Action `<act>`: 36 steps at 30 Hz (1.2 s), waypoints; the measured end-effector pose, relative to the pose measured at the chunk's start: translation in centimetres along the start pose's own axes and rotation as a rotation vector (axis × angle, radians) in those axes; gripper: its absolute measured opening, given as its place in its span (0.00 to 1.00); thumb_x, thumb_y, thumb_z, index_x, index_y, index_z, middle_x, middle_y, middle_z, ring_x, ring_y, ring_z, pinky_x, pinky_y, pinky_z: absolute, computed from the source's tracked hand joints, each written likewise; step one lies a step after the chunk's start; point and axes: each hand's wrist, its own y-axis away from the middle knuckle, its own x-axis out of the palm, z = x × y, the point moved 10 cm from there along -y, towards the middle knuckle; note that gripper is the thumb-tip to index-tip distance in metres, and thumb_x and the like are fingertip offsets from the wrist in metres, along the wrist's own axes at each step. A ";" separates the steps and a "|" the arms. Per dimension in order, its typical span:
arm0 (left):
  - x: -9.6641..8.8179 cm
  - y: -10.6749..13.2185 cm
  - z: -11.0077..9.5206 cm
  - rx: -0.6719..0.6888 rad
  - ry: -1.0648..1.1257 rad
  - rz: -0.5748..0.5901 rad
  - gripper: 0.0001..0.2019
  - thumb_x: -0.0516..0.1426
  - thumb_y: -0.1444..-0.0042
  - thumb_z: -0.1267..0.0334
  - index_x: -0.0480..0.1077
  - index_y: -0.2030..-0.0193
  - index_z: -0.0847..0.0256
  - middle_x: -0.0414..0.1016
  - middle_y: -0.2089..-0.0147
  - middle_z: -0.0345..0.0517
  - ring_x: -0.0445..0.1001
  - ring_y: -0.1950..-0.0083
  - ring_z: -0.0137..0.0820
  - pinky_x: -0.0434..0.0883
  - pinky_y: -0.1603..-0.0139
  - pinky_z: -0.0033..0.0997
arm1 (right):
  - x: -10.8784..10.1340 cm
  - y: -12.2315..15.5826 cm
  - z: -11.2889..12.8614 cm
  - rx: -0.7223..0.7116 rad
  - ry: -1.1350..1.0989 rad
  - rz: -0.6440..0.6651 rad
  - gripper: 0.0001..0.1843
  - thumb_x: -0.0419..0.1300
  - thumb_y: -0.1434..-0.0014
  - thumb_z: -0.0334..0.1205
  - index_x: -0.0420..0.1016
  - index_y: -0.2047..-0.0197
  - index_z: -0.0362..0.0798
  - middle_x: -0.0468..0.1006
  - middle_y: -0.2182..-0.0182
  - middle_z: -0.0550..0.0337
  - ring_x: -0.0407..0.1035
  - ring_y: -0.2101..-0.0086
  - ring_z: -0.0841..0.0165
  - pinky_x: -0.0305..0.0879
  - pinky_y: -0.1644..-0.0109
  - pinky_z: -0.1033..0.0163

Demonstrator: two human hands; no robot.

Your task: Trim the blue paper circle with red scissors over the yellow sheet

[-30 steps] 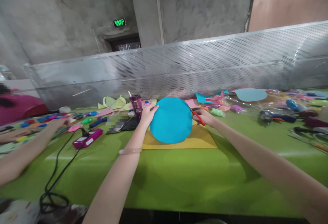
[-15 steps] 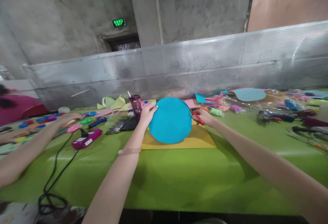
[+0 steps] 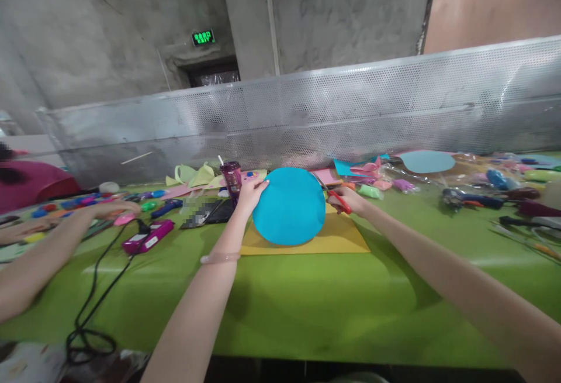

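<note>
Blue disc (image 3: 289,207) is pinched by the left hand (image 3: 251,195); the right hand (image 3: 354,200) (both arms (image 3: 421,242) outstretched) grips red scissors (image 3: 345,204).

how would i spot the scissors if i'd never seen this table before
Start at the green table and find the yellow sheet near its middle, overlapped in view by a big blue disc. At the disc's right edge, in the grip of the right hand, are the scissors. Red-handled, they stand out from the disc and sheet.
</note>
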 end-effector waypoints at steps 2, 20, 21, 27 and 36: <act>0.1 0.0 -0.1 0.003 0.003 0.010 0.14 0.55 0.52 0.54 0.75 0.66 0.61 0.77 0.64 0.46 0.71 0.56 0.41 0.66 0.55 0.37 | 0.1 0.0 -0.1 0.006 -0.017 0.010 0.10 0.56 0.56 0.39 0.60 0.83 0.46 0.63 0.87 0.65 0.60 0.84 0.75 0.59 0.82 0.69; 0.4 0.2 -0.5 0.017 -0.023 0.036 0.13 0.55 0.52 0.54 0.74 0.71 0.62 0.75 0.70 0.45 0.71 0.59 0.40 0.65 0.58 0.34 | 0.3 0.1 0.1 -0.009 0.063 0.033 0.10 0.55 0.55 0.38 0.60 0.82 0.46 0.63 0.87 0.64 0.59 0.84 0.75 0.56 0.83 0.71; 0.4 0.3 -0.6 0.018 -0.023 0.037 0.13 0.55 0.52 0.54 0.74 0.71 0.62 0.76 0.70 0.45 0.71 0.59 0.40 0.65 0.58 0.34 | 0.3 0.1 0.1 -0.009 0.059 0.035 0.10 0.55 0.54 0.38 0.60 0.82 0.46 0.63 0.87 0.65 0.60 0.84 0.75 0.56 0.83 0.71; 0.3 0.3 -0.5 0.003 -0.025 0.050 0.15 0.55 0.52 0.53 0.75 0.69 0.63 0.76 0.69 0.46 0.71 0.59 0.40 0.66 0.59 0.34 | 0.4 0.3 0.2 0.013 0.081 0.034 0.09 0.56 0.54 0.39 0.62 0.80 0.45 0.64 0.85 0.65 0.61 0.83 0.75 0.57 0.83 0.72; 0.3 0.1 0.1 -0.005 -0.002 0.058 0.15 0.55 0.52 0.53 0.74 0.69 0.62 0.75 0.70 0.46 0.71 0.60 0.40 0.66 0.60 0.35 | 0.3 0.6 0.6 0.011 0.135 0.024 0.10 0.56 0.53 0.38 0.60 0.81 0.45 0.63 0.85 0.64 0.61 0.83 0.75 0.59 0.83 0.71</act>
